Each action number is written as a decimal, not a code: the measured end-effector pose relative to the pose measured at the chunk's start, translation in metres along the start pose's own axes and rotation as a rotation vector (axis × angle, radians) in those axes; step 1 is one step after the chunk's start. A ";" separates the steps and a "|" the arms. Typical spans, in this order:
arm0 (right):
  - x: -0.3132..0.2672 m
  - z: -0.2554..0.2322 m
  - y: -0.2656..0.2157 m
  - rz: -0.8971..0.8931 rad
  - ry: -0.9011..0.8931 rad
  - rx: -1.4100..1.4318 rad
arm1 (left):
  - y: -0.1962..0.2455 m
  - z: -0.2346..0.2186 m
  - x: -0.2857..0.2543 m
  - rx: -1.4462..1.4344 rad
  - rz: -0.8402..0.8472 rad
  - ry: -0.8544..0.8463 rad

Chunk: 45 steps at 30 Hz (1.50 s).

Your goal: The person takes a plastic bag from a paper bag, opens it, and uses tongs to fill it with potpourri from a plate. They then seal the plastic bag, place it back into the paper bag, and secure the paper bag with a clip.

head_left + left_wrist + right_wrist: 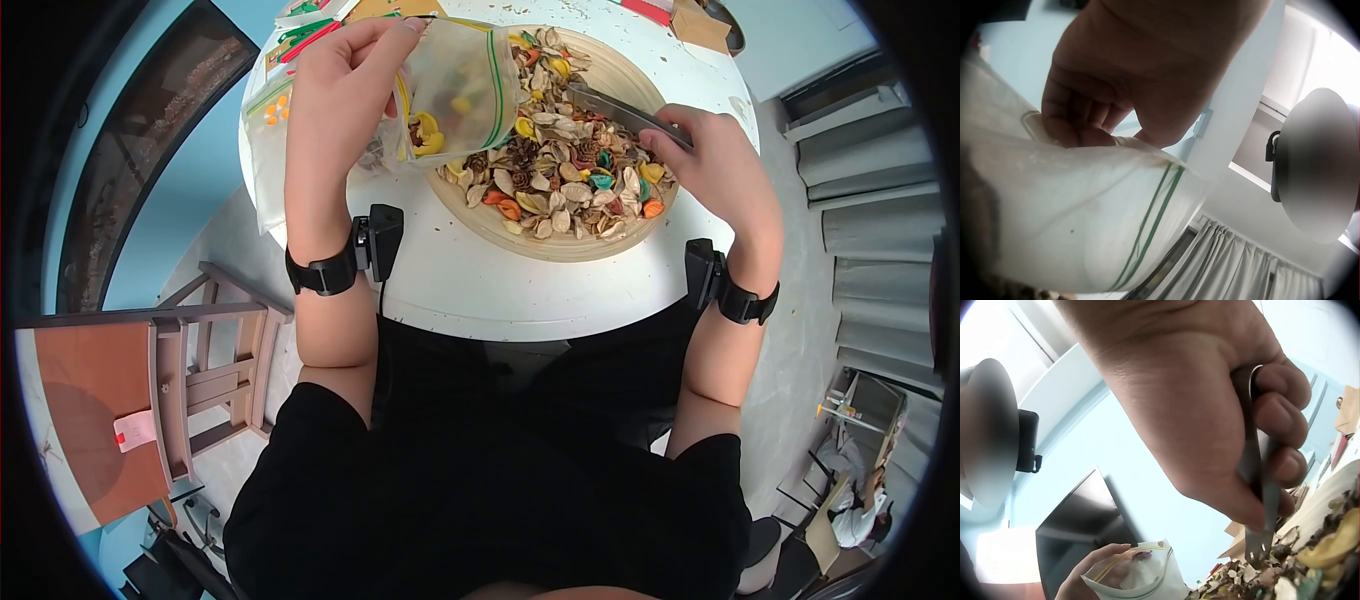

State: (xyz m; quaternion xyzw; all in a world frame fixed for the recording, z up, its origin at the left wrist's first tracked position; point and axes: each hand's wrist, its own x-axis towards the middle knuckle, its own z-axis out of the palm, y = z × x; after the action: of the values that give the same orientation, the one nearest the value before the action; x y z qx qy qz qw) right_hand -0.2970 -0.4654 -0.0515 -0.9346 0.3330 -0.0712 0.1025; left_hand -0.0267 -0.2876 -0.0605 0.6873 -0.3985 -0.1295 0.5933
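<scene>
My left hand (345, 95) pinches the edge of a clear zip bag (465, 75) with green lines along its mouth. A yellow dried piece (427, 133) shows inside near the bottom. The bag leans over the left side of a round wooden tray (560, 253), its mouth toward the tray. In the tray lies a heap of potpourri (560, 190): tan petals, small cones, and orange, yellow and teal pieces. My right hand (722, 165) grips metal tongs (625, 112) over the tray's right side. Their toothed tips (1259, 550) are down at the potpourri in the right wrist view.
Another clear bag (268, 165) with orange spots lies at the table's left edge. Red and green items (300, 42) sit at the back left, and a brown cardboard piece (700, 28) at the back right. Small crumbs dot the white table (470, 290).
</scene>
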 end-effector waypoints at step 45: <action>-0.010 -0.015 -0.016 0.014 0.260 0.500 | -0.001 0.000 0.000 0.012 -0.006 0.007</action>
State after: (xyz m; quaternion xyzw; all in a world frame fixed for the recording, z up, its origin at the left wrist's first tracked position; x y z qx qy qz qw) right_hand -0.2979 -0.4487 -0.0335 -0.8610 0.3219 -0.2695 0.2869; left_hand -0.0260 -0.2874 -0.0617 0.6927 -0.3950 -0.1266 0.5901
